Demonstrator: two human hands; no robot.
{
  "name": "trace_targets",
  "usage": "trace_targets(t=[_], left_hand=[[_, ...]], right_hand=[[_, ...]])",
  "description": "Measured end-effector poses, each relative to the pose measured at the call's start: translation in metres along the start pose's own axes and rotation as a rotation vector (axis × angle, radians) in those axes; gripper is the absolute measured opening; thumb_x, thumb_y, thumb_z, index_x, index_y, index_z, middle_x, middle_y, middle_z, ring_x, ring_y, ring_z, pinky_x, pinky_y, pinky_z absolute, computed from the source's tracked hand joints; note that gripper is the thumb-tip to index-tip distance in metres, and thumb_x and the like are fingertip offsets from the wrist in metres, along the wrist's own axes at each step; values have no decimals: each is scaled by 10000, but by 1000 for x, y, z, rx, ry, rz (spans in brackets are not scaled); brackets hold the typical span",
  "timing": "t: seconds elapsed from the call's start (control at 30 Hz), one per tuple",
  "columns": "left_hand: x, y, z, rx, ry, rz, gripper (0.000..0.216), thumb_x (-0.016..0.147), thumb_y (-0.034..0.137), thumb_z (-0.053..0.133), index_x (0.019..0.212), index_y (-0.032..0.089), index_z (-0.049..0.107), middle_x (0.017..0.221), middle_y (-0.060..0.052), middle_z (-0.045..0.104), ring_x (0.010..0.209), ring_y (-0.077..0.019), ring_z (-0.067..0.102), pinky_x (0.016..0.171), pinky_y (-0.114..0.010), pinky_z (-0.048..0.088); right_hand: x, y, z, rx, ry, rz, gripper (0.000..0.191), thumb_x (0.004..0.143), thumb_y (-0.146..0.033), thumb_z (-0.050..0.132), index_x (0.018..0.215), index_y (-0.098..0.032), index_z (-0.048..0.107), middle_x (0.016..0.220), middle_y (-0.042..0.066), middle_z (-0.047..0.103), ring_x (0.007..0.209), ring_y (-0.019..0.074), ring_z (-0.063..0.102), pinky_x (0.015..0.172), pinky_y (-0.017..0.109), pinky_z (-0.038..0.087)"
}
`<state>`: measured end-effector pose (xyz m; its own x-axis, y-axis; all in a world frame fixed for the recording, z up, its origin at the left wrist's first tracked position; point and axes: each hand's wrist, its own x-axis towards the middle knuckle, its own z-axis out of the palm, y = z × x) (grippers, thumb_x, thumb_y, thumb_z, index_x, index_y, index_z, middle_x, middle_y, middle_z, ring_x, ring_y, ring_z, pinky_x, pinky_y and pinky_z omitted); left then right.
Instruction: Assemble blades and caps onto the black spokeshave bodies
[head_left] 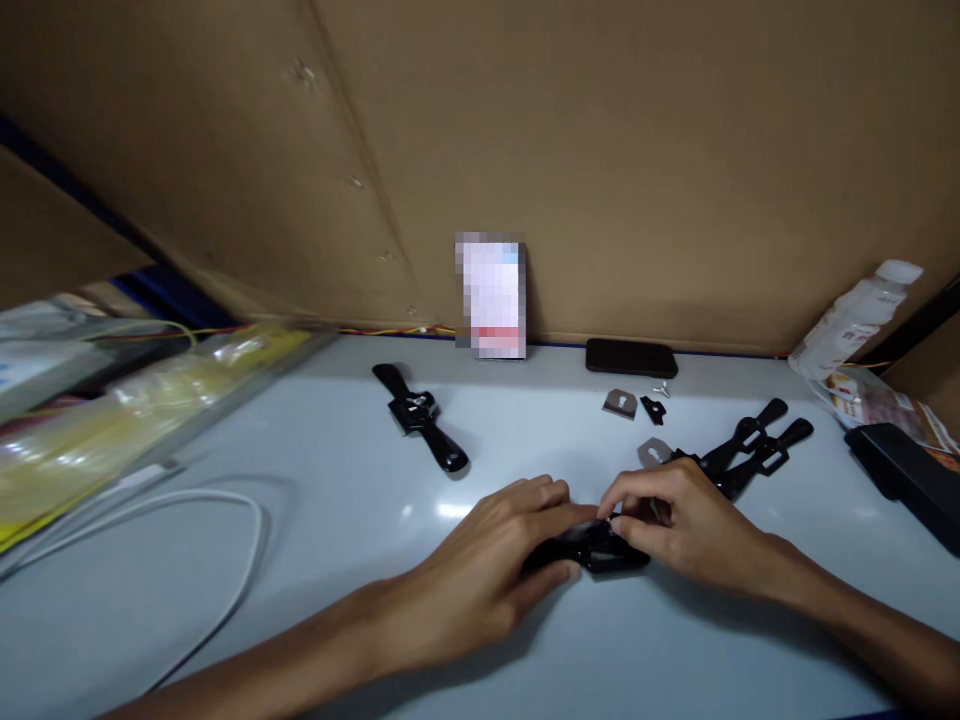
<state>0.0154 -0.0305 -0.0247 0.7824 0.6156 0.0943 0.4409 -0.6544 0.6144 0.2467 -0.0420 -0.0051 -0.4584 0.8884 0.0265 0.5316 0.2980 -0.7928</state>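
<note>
The left hand [499, 545] is grasping the tool [568, 549], lying low in the frame, right of centre, at the desk. The thumb and forefinger of the right hand [679, 525] are pinching at a small bright fitting [611, 523] on it; its exact form is not showing clearly.

Risks, in this inspector's judgement: the pinch is relying on fingertips alone, so the fitting could be slipping and dropping. If the left grasp is slackening, the glossy body could be turning under pressure. The right hand is working just beside the spare tools [757, 445], right of centre, and an outward sweep could be knocking them. Loose parts above, a plate [620, 404], a clamp [654, 409] and screws [661, 389], could be scattering if bumped.

The pale desk [322, 440] is reflecting glare near centre. Another tool [420, 417] is lying left of centre. A cable [259, 530] is looping at lower left; yellow packaging [187, 385] is lying at far left. A phone [631, 358] is resting at the back, a bottle [847, 325] is leaning at right, and a cardboard wall [600, 150] is closing off the upper frame.
</note>
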Motion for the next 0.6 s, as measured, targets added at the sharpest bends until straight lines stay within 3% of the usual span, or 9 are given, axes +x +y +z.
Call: trace_targets(t=[0.17, 0.43, 0.6], left_hand=[[-1, 0, 2, 15, -1, -8, 323, 969, 174, 574, 1283, 227, 630, 995, -59, 627, 883, -230, 563, 760, -351, 443], [-2, 0, 5, -1, 76, 23, 241, 971, 178, 558, 1196, 208, 639, 1002, -60, 650, 880, -220, 583, 761, -340, 465], [-3, 1, 7, -3, 115, 53, 145, 974, 160, 548, 1088, 184, 634, 961, -52, 656, 840, -204, 577, 734, -329, 460]], right_hand=[[-1, -1, 3, -16, 22, -28, 118, 838, -135, 616, 759, -190, 686, 602, -37, 583, 545, 98, 470, 544, 253, 339], [-3, 10, 7, -370, 108, -299, 171, 935, -160, 488, 780, -196, 548, 708, 5, 570, 640, 139, 472, 626, 299, 345], [-4, 13, 8, -469, 94, -308, 232, 975, -173, 445, 760, -203, 526, 725, 24, 574, 657, 154, 480, 634, 317, 338]])
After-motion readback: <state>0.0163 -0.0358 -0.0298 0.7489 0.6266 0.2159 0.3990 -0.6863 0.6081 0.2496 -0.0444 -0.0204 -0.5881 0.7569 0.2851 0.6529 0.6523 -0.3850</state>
